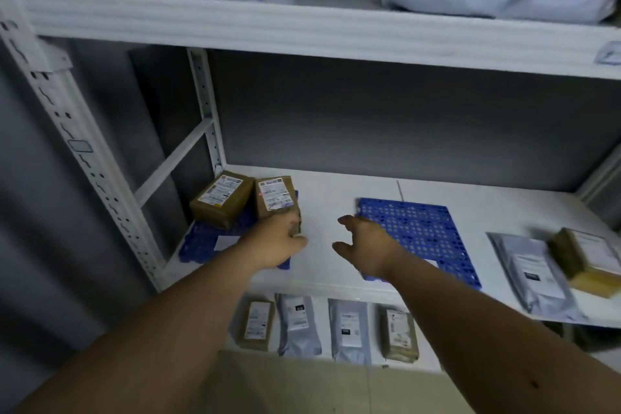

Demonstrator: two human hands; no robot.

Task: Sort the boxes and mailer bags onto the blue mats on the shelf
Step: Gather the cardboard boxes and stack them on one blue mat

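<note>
The left hand (pixel 280 242) grips the near end of a brown cardboard box with a white label (pixel 276 200), which sits on a blue perforated plastic mat (pixel 201 242). Just left of that hand, a second brown labelled cardboard box (pixel 220 200) lies on the same mat. The right hand (pixel 366 245) hovers with fingers spread, touching nothing, at the near-left corner of another blue perforated mat (pixel 420 228). Far right of it lie a grey plastic mailer bag (pixel 534 272) and a blurred brown box (pixel 588 259).

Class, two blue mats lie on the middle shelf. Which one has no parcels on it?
The right blue mat, beside the right hand, is bare. The left blue mat carries two brown boxes, one under the left hand.
</note>
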